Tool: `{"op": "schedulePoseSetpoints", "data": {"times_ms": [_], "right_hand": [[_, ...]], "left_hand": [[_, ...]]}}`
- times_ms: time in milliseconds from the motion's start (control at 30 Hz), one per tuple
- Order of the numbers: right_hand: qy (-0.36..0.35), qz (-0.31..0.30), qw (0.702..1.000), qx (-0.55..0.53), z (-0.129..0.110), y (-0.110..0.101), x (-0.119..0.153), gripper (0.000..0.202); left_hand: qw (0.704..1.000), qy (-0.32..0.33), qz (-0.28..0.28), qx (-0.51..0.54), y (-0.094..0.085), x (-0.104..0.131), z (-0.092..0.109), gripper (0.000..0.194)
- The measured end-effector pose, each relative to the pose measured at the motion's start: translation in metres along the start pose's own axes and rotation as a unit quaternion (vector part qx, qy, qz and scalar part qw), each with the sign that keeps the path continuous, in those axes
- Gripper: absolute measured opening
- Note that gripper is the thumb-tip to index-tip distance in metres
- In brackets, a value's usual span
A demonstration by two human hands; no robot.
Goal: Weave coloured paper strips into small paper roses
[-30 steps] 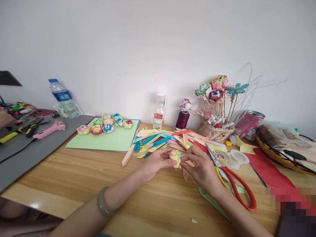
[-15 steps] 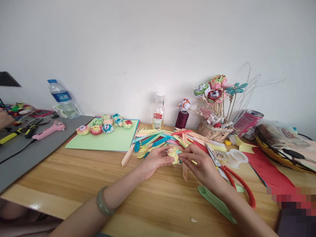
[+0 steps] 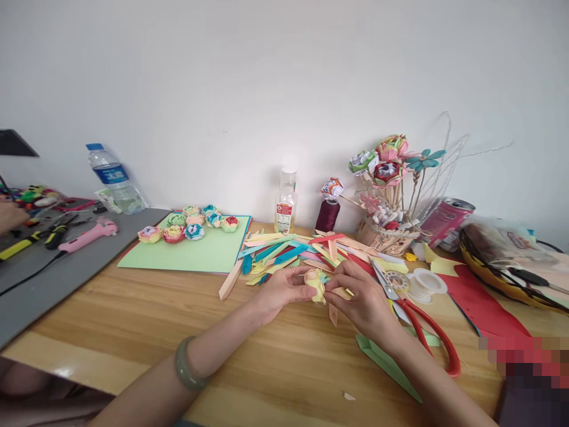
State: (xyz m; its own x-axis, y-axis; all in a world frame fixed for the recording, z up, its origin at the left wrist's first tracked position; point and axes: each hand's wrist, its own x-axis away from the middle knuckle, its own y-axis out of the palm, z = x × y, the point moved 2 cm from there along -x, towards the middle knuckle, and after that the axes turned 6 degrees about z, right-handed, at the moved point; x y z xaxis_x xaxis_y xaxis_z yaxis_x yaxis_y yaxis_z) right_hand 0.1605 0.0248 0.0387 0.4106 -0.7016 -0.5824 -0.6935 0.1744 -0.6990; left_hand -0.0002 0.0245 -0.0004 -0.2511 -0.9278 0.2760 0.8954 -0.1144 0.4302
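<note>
A pale yellow paper flower (image 3: pixel 316 287) is held up just above the table between both hands. My left hand (image 3: pixel 284 292) grips it from the left, thumb in front and fingers behind. With pinched fingertips, my right hand (image 3: pixel 358 293) touches its right edge; whether a small strip sits in that pinch is hidden. Behind the hands lies a pile of folded coloured paper strips (image 3: pixel 280 252). Red-handled scissors (image 3: pixel 411 314) rest partly behind my right wrist, and a green folded strip (image 3: pixel 386 362) lies under my right forearm.
Several finished paper flowers (image 3: pixel 194 232) sit on light green paper (image 3: pixel 178 258) at left. Tape rolls (image 3: pixel 427 284), a basket of flowers (image 3: pixel 386 237), purple thread (image 3: pixel 328 215) and a glass bottle (image 3: pixel 285 204) stand behind. A pink glue gun (image 3: pixel 89 235) lies far left, near another person's hand (image 3: pixel 11 218).
The yellow flower has shifted slightly right and turned a little in my fingers. My right fingers have closed in nearer its edge. The other things stay put.
</note>
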Motion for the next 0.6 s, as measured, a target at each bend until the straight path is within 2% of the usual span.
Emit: {"op": "schedulePoseSetpoints", "data": {"times_ms": [133,300,600], "right_hand": [[-0.012,-0.007,1.000,-0.018,0.0017,-0.0020,-0.0017,0.006],[-0.046,-0.011,0.999,-0.007,0.0015,-0.0023,-0.0020,0.015],[0.001,-0.002,1.000,0.011,-0.0019,-0.0012,-0.0009,0.006]], "left_hand": [[1.000,-0.002,0.002,0.022,-0.0011,-0.0011,-0.0002,0.045],[1.000,0.004,-0.002,0.025,-0.0022,-0.0018,-0.0006,0.045],[1.000,-0.002,0.007,0.016,0.0007,0.0007,0.0009,0.045]]}}
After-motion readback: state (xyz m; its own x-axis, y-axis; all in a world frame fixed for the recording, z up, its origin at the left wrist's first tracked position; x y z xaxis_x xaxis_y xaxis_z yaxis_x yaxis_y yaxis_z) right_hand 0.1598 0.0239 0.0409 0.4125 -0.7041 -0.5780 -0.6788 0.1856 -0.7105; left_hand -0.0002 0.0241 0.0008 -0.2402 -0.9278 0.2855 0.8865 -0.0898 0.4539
